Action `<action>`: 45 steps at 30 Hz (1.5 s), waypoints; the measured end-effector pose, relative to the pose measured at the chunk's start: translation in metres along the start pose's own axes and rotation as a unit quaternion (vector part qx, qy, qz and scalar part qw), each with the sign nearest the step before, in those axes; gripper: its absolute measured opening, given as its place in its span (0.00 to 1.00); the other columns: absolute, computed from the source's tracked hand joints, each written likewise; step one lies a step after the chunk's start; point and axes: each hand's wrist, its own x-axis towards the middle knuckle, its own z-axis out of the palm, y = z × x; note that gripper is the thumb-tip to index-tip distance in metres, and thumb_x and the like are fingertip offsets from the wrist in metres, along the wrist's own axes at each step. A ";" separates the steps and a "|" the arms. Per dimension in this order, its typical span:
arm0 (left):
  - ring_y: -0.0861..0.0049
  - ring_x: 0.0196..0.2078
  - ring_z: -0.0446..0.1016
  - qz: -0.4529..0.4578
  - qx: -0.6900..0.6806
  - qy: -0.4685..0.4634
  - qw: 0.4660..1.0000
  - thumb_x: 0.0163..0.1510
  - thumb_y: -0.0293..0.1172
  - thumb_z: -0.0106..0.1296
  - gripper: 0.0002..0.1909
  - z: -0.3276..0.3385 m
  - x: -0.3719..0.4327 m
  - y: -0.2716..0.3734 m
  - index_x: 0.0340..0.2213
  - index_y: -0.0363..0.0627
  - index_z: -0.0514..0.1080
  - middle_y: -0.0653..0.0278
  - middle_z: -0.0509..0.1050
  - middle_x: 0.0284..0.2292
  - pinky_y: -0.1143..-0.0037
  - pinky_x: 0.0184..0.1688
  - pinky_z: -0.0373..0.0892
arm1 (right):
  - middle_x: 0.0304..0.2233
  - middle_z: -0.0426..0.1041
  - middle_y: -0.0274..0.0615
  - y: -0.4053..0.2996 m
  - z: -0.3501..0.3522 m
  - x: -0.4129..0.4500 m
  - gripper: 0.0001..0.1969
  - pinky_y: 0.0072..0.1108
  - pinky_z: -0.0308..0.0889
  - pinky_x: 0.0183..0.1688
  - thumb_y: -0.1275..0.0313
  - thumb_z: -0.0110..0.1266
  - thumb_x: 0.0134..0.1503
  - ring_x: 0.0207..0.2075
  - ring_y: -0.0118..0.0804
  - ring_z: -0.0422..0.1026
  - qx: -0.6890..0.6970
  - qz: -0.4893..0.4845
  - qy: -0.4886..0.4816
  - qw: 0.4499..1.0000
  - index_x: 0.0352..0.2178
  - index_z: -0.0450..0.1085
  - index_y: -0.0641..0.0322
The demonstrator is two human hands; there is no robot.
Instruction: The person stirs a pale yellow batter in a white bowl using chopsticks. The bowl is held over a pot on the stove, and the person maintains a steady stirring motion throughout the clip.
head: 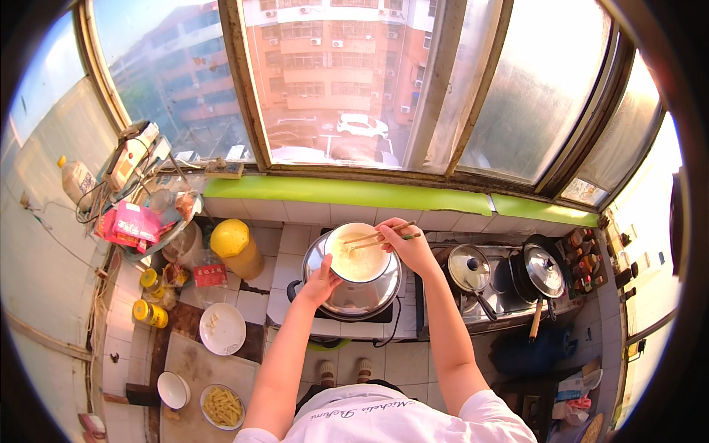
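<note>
My left hand (319,283) grips the near left rim of a white bowl (360,275), which holds a pale yellow, batter-like mixture (363,260). Between the fingers of my right hand (402,242) is a pair of wooden chopsticks (368,242), their tips in the mixture. Beneath the bowl, a large pot with a shiny metal lid (354,304) stands on the tiled counter; the bowl hides part of the lid. Whether the bowl touches the lid, I cannot tell.
Right of the pot, a lidded pan (469,268) and a dark wok with a metal lid (544,271) sit on a gas stove. At left are a plate with small pale pieces (222,329), an empty white bowl (173,390), a plate of cut strips (222,408) and a yellow-lidded container (237,249).
</note>
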 end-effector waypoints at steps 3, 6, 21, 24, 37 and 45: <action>0.78 0.54 0.64 0.000 0.002 0.004 1.000 0.51 0.69 0.47 0.45 0.001 -0.002 0.002 0.58 0.45 0.57 0.66 0.66 0.51 0.74 0.58 0.58 | 0.24 0.74 0.36 0.010 -0.015 0.002 0.10 0.16 0.67 0.27 0.70 0.50 0.60 0.22 0.23 0.70 -0.036 0.032 0.023 0.999 0.33 0.73 0.67; 0.78 0.54 0.63 0.000 0.002 0.000 1.000 0.51 0.69 0.47 0.46 -0.003 0.001 0.000 0.58 0.44 0.57 0.66 0.66 0.52 0.74 0.58 0.58 | 0.24 0.75 0.37 0.003 -0.011 -0.005 0.10 0.16 0.68 0.25 0.70 0.50 0.60 0.21 0.24 0.72 0.035 0.062 -0.044 0.996 0.32 0.73 0.68; 0.78 0.54 0.64 0.000 0.009 0.007 1.000 0.52 0.69 0.45 0.45 0.003 -0.002 0.003 0.58 0.44 0.58 0.65 0.67 0.51 0.74 0.58 0.58 | 0.26 0.76 0.35 0.019 -0.008 -0.008 0.10 0.13 0.68 0.28 0.68 0.51 0.61 0.26 0.22 0.73 0.011 0.010 0.061 0.998 0.33 0.74 0.66; 0.78 0.54 0.64 0.003 0.011 0.004 1.000 0.53 0.68 0.44 0.44 0.001 -0.002 0.002 0.58 0.44 0.58 0.65 0.67 0.51 0.74 0.58 0.58 | 0.25 0.75 0.36 0.006 -0.013 -0.014 0.11 0.14 0.67 0.27 0.68 0.51 0.60 0.24 0.22 0.72 0.007 0.062 0.013 0.998 0.32 0.74 0.67; 0.78 0.54 0.64 0.000 0.018 0.002 1.000 0.54 0.68 0.43 0.44 -0.002 0.001 0.000 0.58 0.43 0.57 0.65 0.66 0.52 0.74 0.58 0.58 | 0.26 0.76 0.39 0.018 -0.008 -0.015 0.11 0.15 0.68 0.26 0.70 0.49 0.61 0.24 0.24 0.73 0.089 0.054 0.000 0.995 0.32 0.73 0.68; 0.78 0.54 0.64 0.004 0.016 0.005 1.000 0.53 0.68 0.43 0.44 -0.001 -0.002 0.001 0.58 0.43 0.58 0.65 0.67 0.52 0.74 0.58 0.58 | 0.26 0.76 0.40 0.034 -0.025 -0.013 0.11 0.15 0.69 0.27 0.70 0.50 0.61 0.24 0.26 0.74 0.080 0.066 0.010 0.995 0.33 0.74 0.69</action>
